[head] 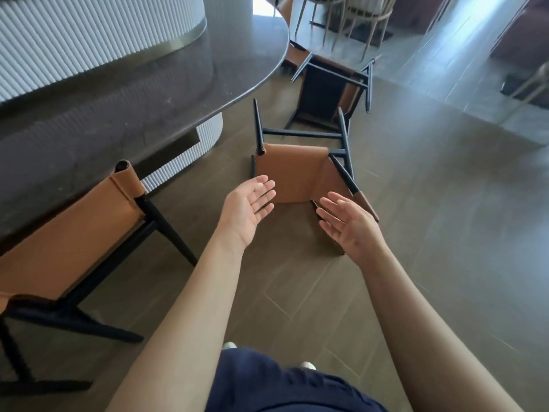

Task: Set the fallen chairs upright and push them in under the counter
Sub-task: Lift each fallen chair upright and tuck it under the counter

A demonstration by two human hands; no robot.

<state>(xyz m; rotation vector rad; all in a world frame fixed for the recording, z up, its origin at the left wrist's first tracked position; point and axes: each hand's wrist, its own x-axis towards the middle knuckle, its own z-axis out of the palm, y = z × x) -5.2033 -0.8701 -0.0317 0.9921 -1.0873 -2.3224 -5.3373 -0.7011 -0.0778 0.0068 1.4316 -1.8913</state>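
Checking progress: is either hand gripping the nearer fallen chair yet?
No, the left hand and right hand are both open, gripping nothing on the nearer fallen chair.

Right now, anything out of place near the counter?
Yes. Two chairs lie tipped over on the floor beside the counter: the near chair just ahead of the open left hand and right hand, the far chair behind it with its underside showing. Neither hand grips one.

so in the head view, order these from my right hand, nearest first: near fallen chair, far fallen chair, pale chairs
1. Near fallen chair, just ahead of the right hand.
2. Far fallen chair, behind the first, farther along the floor.
3. Pale chairs, at the back.
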